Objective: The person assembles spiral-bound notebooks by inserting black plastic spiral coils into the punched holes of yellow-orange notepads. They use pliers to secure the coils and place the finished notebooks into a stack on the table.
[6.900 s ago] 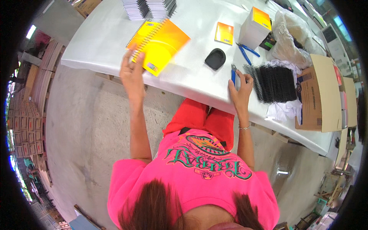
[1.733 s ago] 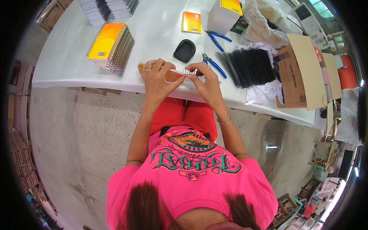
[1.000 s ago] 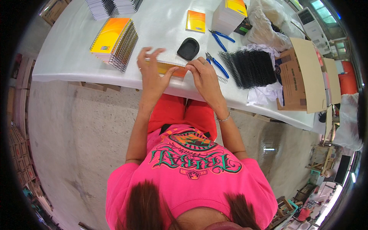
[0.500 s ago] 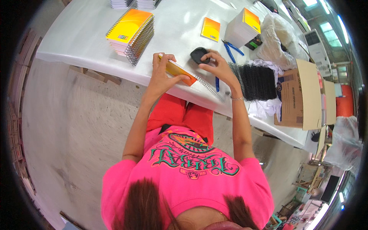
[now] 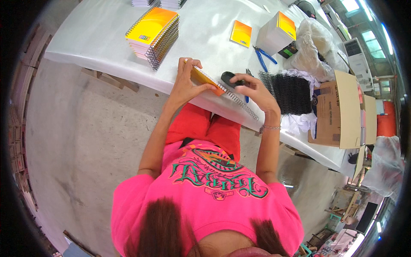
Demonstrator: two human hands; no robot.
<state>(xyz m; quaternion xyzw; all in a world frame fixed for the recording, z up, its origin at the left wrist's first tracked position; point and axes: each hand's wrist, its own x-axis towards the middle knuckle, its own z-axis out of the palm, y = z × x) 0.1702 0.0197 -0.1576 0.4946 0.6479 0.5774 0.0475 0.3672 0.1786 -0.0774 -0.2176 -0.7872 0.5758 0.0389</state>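
Observation:
My left hand point(image 5: 185, 85) grips a spiral notebook point(image 5: 206, 79) with a yellow-orange cover, tilted on its edge near the table's front. A thin metal coil point(image 5: 243, 106) runs out from the notebook's right end, past the table edge. My right hand point(image 5: 260, 93) has its fingers curled on a black rounded object point(image 5: 229, 79), whose kind I cannot make out, beside the coil's start. Partly hidden behind that hand lies a blue-handled tool point(image 5: 247, 99). Blue-handled pliers point(image 5: 266, 55) rest farther back.
Coil-bound notebooks point(image 5: 153, 26) are stacked at the back left. One loose yellow-orange cover point(image 5: 241, 33) lies near a tall stack of paper point(image 5: 272, 34). Black coils point(image 5: 293, 94) pile up at right, beside an open cardboard box point(image 5: 327, 113) and clear plastic bags point(image 5: 314, 43).
My right hand has brought the black object nearer, down toward the notebook's right end and the coil. My left hand keeps its grip on the notebook. The view has shifted slightly.

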